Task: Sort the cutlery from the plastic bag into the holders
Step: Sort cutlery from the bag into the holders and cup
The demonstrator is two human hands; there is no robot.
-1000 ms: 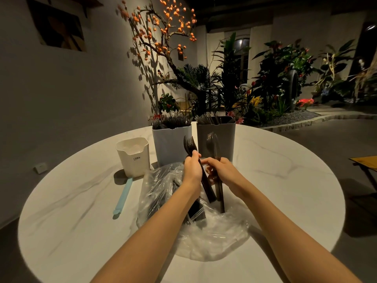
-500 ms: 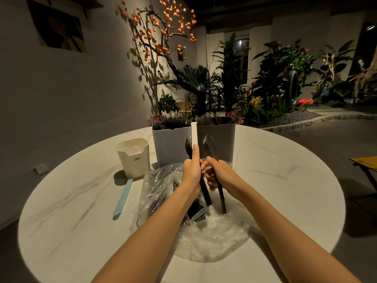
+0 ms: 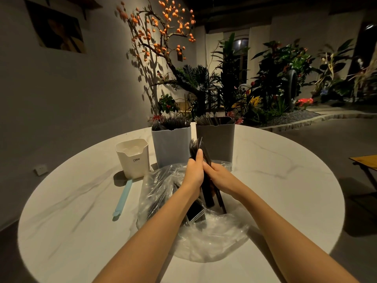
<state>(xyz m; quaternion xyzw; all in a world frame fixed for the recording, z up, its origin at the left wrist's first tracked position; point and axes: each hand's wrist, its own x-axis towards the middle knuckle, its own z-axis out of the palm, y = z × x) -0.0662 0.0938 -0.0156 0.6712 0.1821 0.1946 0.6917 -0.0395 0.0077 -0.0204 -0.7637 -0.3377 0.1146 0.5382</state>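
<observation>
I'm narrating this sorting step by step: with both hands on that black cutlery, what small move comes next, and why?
Probably lift the bundle of black plastic forks, gripped by the left hand and right hand, toward the pale blue holder, which already holds fork tines.

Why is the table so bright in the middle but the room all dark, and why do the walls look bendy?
Head view: a light from above makes a bright pool on the round table, so the room's edges fade dark. The orange-berry tree throws sharp shadows on the wall. The plastic bag glints with small shiny spots. The wide lens bends the picture's edges, so straight things curve.
</observation>
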